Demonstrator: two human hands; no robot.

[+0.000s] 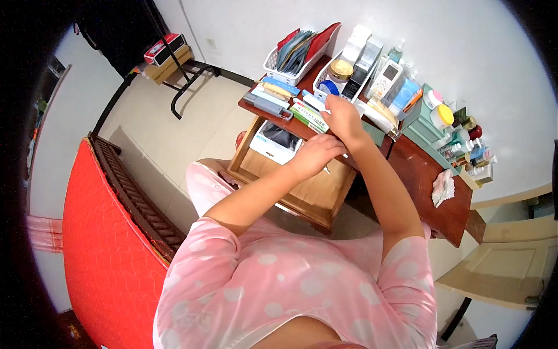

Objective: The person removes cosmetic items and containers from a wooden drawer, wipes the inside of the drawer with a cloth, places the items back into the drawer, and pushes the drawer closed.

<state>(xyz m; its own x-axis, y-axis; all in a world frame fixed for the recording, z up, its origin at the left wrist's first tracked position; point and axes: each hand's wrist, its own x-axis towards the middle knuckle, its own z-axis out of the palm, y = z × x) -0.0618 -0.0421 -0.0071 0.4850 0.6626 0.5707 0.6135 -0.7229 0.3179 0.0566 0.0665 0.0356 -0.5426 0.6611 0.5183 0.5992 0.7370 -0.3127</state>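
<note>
My right hand [344, 121] is over the front part of the brown desk [407, 168], with its fingers curled down beside a green and white box [310, 117]. What lies under those fingers is hidden. My left hand [318, 153] is lower, at the desk's front edge above the open wooden drawer [311, 195], close to my right wrist. Its fingers are bent together, and a small pale tip shows by them; I cannot make out the thing. Inside the drawer lies a white box with a dark window [279, 139]. A grey case [268, 107] sits left of the green and white box.
At the back of the desk stand a white basket of papers [299, 55] and a basket of jars [340, 72]. A white remote [385, 80], several bottles and a green organizer [421, 125] fill the right. A crumpled tissue [443, 188] lies nearby. A red mattress [110, 250] is at left.
</note>
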